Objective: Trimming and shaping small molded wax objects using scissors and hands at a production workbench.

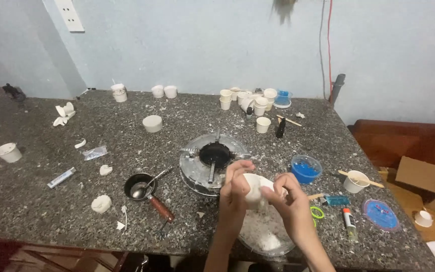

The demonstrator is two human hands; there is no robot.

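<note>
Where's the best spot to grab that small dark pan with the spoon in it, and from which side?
Probably by the reddish-brown handle of the small dark pan. It juts toward the near table edge, clear of other things, so come from the near side, fingers across it. The spoon lies loose in the bowl, so keep it level.

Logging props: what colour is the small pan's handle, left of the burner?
Reddish-brown handle on the small dark pan, head view.

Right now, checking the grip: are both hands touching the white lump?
Touching. The head view shows left hand and right hand fingers wrapped on the white lump.
</note>
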